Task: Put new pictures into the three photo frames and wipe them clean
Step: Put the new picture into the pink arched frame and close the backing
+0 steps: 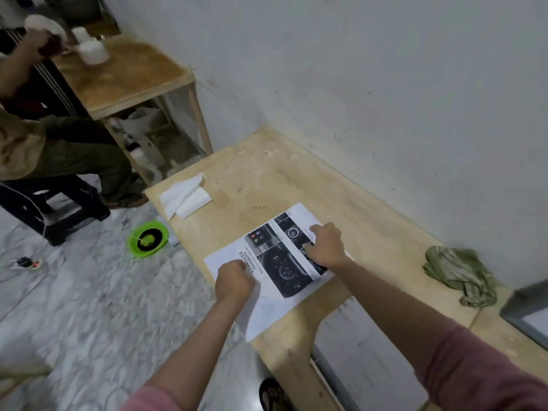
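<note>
Both arms, in pink sleeves pushed up over the forearms, were stretched forward and down, the left hand [234, 280] curled into a loose fist with its knuckles turned down, and the right hand [326, 246] a little farther ahead, palm down, its fingers [311, 229] bent and pressing downward.

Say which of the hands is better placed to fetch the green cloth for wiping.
The right hand, probably. The crumpled green cloth lies to the right of the printed paper sheet, near the wall. The left hand rests on the sheet's opposite end and would have to cross over.
</note>
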